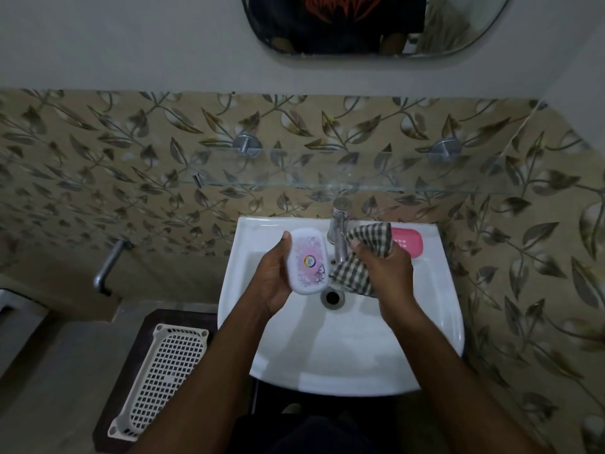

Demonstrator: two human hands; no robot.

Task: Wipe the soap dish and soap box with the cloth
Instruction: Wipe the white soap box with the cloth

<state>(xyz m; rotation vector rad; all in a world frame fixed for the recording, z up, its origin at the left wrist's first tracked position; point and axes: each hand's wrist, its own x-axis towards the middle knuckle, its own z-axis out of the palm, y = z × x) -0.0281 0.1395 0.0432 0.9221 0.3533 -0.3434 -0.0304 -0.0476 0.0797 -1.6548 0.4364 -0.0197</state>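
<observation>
Over the white sink (pixel 435 326), the left hand (pixel 273 280) cradles the soap box (pixel 307 261), thumb hooked over its far end and fingers curled beneath, its printed lid facing up. Just beside it at three o'clock, the right hand (pixel 386 268) is bunched around the checked cloth (pixel 358 257), which spills out above and below the fist; cloth and box sit close, but I cannot tell whether they touch. The pink soap dish (pixel 411 242) rests on the sink's rim at about one o'clock from the drain (pixel 332 297), partly behind the cloth, right of the tap (pixel 339 229). The risk I see is the box slipping: it looks smooth, it is gripped one-handed, and a firm wipe could push it out of the palm into the basin. The hanging cloth could also snag the tap, or brush the dish and nudge it off the rim.
</observation>
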